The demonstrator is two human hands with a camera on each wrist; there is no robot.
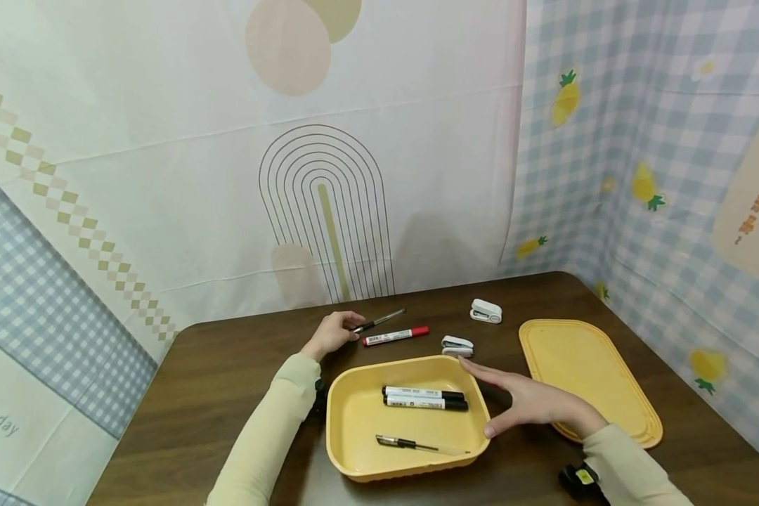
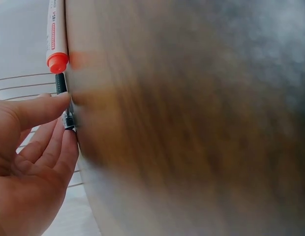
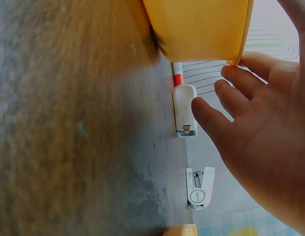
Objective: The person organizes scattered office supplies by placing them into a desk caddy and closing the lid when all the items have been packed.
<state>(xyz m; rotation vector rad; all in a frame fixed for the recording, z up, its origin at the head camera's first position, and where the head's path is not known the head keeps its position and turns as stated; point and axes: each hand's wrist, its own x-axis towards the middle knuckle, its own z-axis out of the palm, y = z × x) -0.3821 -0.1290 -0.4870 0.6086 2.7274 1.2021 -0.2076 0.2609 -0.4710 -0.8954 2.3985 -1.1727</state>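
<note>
The left hand (image 1: 332, 333) has its thumb and fingers bent in about the near end of a black-and-clear pen (image 1: 379, 320), thumb tip and fingertips only slightly apart with the pen between them; whether they clamp it firmly I cannot tell. That pen lies toward the far edge of the table, just beyond a red-capped marker (image 1: 395, 336). The right hand (image 1: 531, 400) is spread wide across the right end of a yellow tray (image 1: 360, 436), thumb at the near corner and forefinger at the far one, both touching the rim. In the tray two black-capped markers (image 1: 424, 403) lie side by side, with a second pen (image 1: 411, 445) nearer the person. A white stapler (image 1: 457, 346) sits just beyond the tray, another stapler (image 1: 485, 311) farther back, and a yellow lid (image 1: 582, 372) rests flat to the right. The table (image 1: 228, 393) is dark wood-grained, with a pale printed cloth (image 1: 164, 211) behind it and blue checked cloth (image 1: 607, 140) at the right (pineapples and all). The tray's rim hides part of the nearer stapler; the second pen's clear end melts into the yellow; both wrist views blur the tabletop, and the right one cuts off the tray.
</note>
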